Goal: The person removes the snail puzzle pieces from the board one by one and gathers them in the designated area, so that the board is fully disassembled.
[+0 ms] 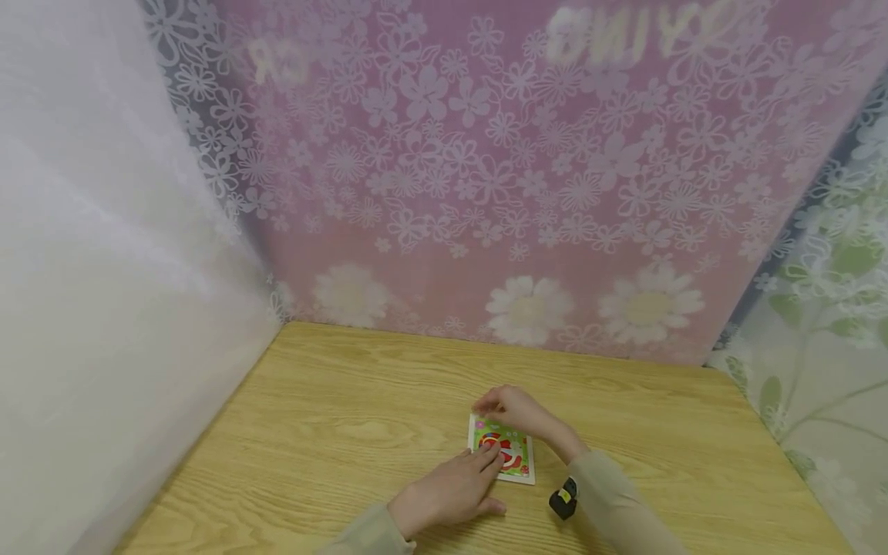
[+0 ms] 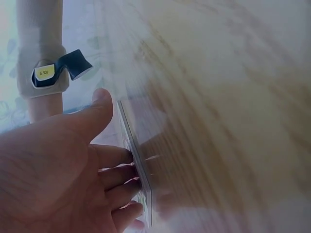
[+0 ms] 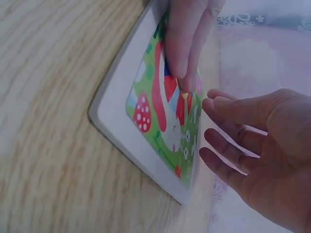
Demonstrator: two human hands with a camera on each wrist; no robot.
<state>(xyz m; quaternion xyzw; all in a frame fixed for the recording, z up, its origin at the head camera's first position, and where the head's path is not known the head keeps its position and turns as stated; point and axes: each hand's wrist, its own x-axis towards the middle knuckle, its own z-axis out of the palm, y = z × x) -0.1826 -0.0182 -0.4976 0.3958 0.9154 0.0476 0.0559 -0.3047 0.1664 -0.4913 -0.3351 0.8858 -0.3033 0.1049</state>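
A small picture board [image 1: 520, 467] with a white border lies flat on the wooden table. In the right wrist view its green picture [image 3: 142, 114] shows a red spotted mushroom and a red-and-white figure. My left hand [image 1: 451, 489] rests its straight fingertips on the middle of the picture, thumb apart near the close edge; the left wrist view shows the fingers [image 2: 119, 172] against the board's face. Over the far edge of the board, my right hand [image 1: 520, 410] hovers with fingers loosely bent and nothing between them. Part of the picture is hidden under the left fingers.
The wood-grain table [image 1: 347, 408] extends around the board. A pink flowered curtain [image 1: 451, 193] hangs along its back edge, a pale sheet [image 1: 125, 270] on the left, a leafy one [image 1: 832, 308] on the right. A black wrist camera [image 1: 563, 501] sits on the right wrist.
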